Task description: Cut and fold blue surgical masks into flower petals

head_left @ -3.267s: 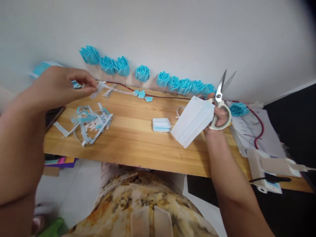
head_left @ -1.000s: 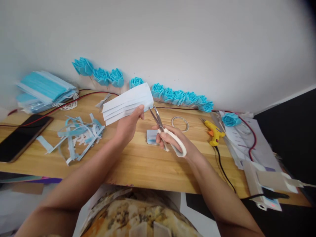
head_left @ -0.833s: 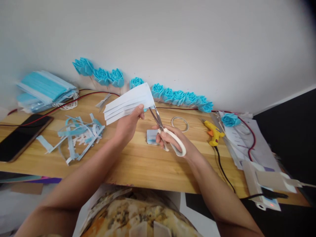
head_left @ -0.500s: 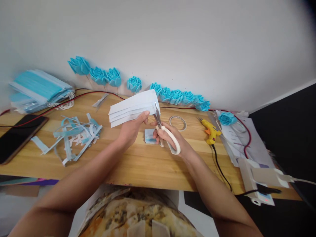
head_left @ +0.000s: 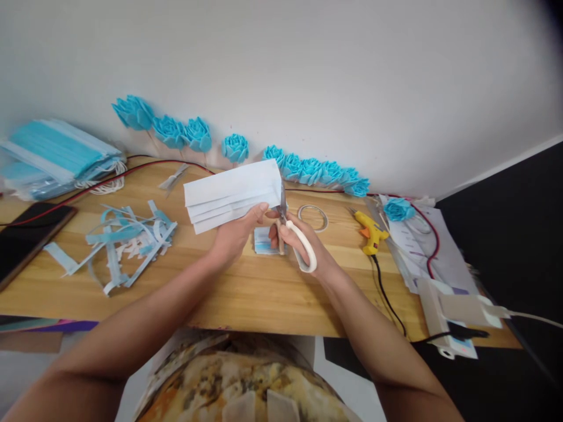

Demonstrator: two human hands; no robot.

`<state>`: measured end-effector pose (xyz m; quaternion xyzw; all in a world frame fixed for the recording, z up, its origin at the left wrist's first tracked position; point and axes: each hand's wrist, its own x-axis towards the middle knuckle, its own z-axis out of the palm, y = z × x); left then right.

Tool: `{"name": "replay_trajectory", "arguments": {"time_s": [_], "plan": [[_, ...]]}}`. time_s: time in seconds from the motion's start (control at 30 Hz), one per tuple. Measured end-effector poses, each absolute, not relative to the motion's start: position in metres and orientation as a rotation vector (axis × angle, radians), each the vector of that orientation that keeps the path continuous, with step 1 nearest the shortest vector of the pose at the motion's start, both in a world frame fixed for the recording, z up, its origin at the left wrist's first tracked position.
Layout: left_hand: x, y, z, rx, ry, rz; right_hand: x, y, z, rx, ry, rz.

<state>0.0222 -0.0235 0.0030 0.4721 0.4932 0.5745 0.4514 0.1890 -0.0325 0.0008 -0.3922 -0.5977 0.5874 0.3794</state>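
Observation:
A pleated white face mask (head_left: 233,190) is pinched by its lower edge in my left hand (head_left: 240,234), held above the table. My right hand (head_left: 305,237) grips white-handled scissors (head_left: 303,249), fingers through the loops. The scissor blades lie along the mask's right end, beside my left fingertips. Below the hands, a small stack of light-blue cut pieces (head_left: 263,241) sits on the table, partly hidden by my right fingers. To the left lies a loose heap of blue and white strips (head_left: 127,234).
Blue handmade flowers (head_left: 235,147) line the wall. At left are a pile of masks (head_left: 57,152) and a phone (head_left: 30,240). A tape roll (head_left: 312,218), a yellow glue gun (head_left: 372,231), papers (head_left: 422,246) and a power strip (head_left: 435,316) lie at right. A red-black cable (head_left: 176,162) crosses the back.
The scissor blades now run more upright along the mask's right end, seemingly closer together. The mask has shifted slightly left in view, as has the whole scene.

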Motion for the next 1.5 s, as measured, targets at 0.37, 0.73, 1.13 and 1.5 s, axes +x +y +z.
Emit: {"name": "replay_trajectory", "arguments": {"time_s": [0.37, 0.73, 1.13, 1.5], "plan": [[0.022, -0.023, -0.001, 1.156, 1.182, 1.417, 0.189, -0.032, -0.002, -0.997, -1.567, 1.447], [0.023, -0.022, 0.002, 1.102, 1.252, 1.420, 0.187, -0.034, -0.002, -1.042, -1.522, 1.445], [0.022, -0.023, 0.006, 1.106, 1.310, 1.389, 0.182, -0.039, 0.007, -1.095, -1.423, 1.457], [0.021, -0.021, 0.003, 1.092, 1.263, 1.409, 0.180, -0.039, 0.006, -1.098, -1.345, 1.475]]}}
